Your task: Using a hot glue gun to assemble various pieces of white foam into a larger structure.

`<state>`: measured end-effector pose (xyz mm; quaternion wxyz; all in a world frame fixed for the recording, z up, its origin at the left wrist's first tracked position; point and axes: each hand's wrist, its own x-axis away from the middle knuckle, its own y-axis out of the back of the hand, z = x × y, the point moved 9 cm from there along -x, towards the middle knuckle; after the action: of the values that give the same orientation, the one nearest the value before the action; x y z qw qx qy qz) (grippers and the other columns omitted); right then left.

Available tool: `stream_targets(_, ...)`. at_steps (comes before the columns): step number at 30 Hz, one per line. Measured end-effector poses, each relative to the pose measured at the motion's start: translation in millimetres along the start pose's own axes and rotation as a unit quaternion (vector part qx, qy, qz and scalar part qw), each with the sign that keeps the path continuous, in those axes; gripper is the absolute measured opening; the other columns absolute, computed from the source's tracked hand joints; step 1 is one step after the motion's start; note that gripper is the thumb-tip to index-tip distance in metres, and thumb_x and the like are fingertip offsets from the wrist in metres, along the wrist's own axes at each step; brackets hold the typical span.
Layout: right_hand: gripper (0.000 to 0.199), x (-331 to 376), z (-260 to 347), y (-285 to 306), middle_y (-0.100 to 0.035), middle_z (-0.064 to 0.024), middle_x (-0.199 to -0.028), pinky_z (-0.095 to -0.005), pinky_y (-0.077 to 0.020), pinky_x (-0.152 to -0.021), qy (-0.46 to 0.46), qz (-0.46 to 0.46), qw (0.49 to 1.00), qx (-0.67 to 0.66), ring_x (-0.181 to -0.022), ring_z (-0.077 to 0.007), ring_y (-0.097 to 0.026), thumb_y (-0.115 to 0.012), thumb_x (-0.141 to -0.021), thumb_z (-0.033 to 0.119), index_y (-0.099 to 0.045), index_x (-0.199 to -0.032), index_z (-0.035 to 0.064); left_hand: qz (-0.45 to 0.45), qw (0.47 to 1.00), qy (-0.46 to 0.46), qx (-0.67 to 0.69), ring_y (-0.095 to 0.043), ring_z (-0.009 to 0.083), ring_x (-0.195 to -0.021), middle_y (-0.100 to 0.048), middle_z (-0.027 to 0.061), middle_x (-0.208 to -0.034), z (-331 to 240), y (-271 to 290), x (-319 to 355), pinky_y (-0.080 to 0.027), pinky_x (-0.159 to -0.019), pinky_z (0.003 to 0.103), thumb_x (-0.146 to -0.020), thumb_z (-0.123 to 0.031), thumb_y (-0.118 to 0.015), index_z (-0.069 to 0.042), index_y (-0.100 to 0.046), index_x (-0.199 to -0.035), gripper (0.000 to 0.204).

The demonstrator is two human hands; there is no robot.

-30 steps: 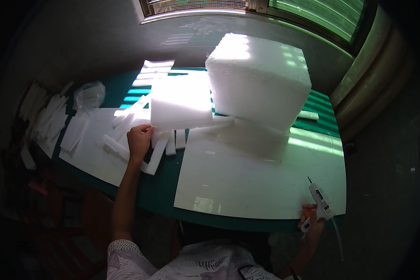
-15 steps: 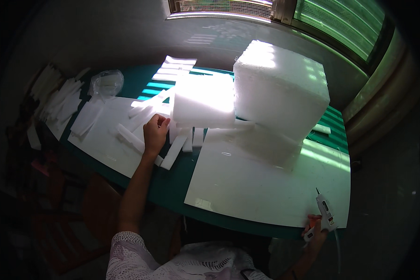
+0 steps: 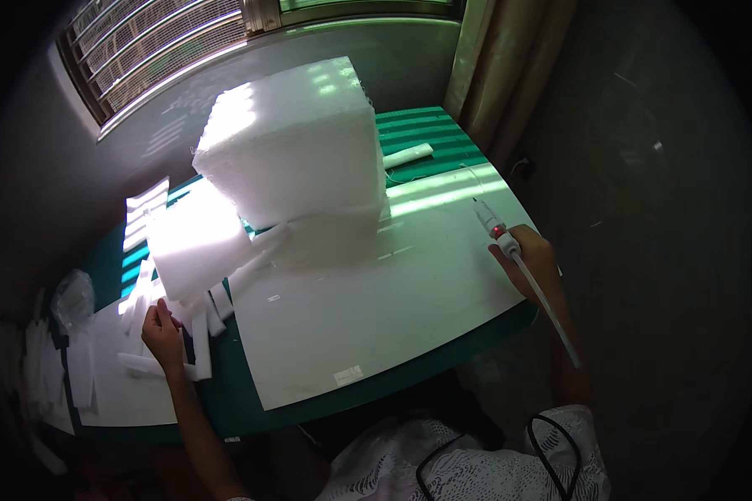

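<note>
the person's left hand (image 3: pixel 164 336) rests among loose white foam strips (image 3: pixel 199 321) on the green table (image 3: pixel 226 401), fingers curled around the lower edge of a square white foam sheet (image 3: pixel 196 250) that stands tilted up from the pile. the right hand (image 3: pixel 530 263) sits at the table's right edge, fingers closed around a slim white heated tool (image 3: pixel 495 228) with a small red light, its tip lying over a large white board (image 3: pixel 368 309). a big white foam block (image 3: pixel 297 150) stands on the far end of that board, just beside the tilted sheet. a crumpled clear bag (image 3: pixel 73 296) lies at the far left.
</note>
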<state>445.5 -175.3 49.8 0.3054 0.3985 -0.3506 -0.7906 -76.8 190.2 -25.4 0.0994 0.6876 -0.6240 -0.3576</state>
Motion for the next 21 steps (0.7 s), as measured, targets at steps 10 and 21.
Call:
stream_targets(10, 0.028, -21.7, -47.3, -17.6, -0.058, -0.0064, -0.090, -0.0371, -0.0533, -0.063, 0.265, 0.061, 0.938, 0.214, -0.076, -0.0250, -0.062, -0.071, -0.063, 0.008, -0.056, -0.087, 0.0066, -0.030, 0.997, -0.063, 0.031, -0.051, 0.0087, -0.055, -0.056, 0.0024, -0.062, -9.6, 2.4, -1.3, -0.041, -0.054, 0.026, -0.099, -0.022, -0.056, -0.003, -0.054, -0.079, 0.028)
stream_targets(21, 0.032, -34.7, -76.0, -33.3, -0.057, -0.0072, -0.092, -0.0372, -0.0528, -0.063, 0.308, 0.087, 0.925, 0.207, -0.079, -0.0251, -0.062, -0.072, -0.056, 0.009, -0.058, -0.086, 0.0066, -0.022, 0.998, -0.044, 0.026, -0.054, 0.0104, -0.053, -0.062, 0.0056, -0.062, -3.0, 0.0, -0.4, -0.042, -0.052, 0.026, -0.097, -0.021, -0.059, 0.002, -0.065, -0.080, 0.029)
